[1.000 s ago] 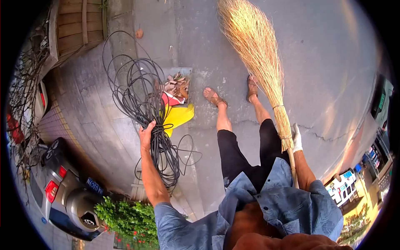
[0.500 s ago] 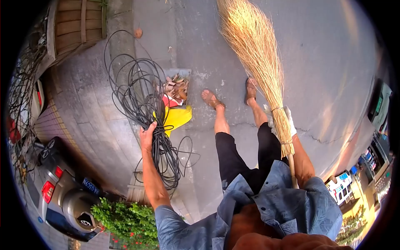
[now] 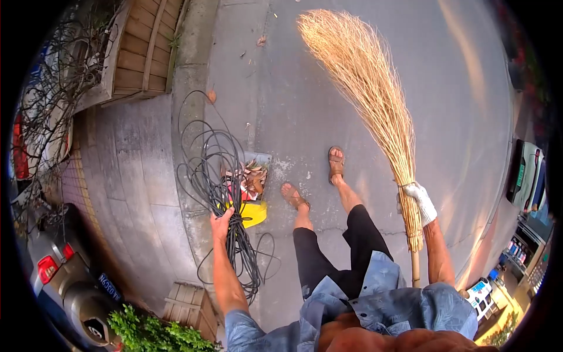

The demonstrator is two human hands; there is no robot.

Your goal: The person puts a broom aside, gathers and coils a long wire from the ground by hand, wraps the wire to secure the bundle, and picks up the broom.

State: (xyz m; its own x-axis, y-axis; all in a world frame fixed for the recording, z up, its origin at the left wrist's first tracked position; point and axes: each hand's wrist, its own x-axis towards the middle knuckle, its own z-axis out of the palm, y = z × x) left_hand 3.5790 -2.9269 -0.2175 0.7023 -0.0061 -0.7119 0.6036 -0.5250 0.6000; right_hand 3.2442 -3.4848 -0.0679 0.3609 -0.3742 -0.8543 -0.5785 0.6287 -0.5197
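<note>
My left hand [image 3: 222, 223], bare, is closed round a loosely coiled bundle of black cable [image 3: 218, 161]. Loops hang out on both sides of the fist. Behind the cable is a dustpan [image 3: 254, 215] with a yellow part, holding dry leaves [image 3: 255, 179] and something red and white. Whether my left hand also touches the dustpan, I cannot tell. My right hand [image 3: 420, 202], in a white glove, grips a straw broom [image 3: 375, 100] around the lower part of its bound bristles. The bristles fan out away from me, and the wooden handle points back toward my body.
Grey pavement [image 3: 281, 88] lies under my sandalled feet. A stone kerb strip [image 3: 190, 64] runs along the left. Wooden planters [image 3: 141, 53] stand at upper left and lower left, the lower beside a green bush [image 3: 155, 334]. A parked car [image 3: 76, 276] is at left, other vehicles at right.
My view has shifted, so the cable and dustpan sit lower in it. One foot has stepped forward. Both hands keep their holds, and the broom's bristles have swung slightly.
</note>
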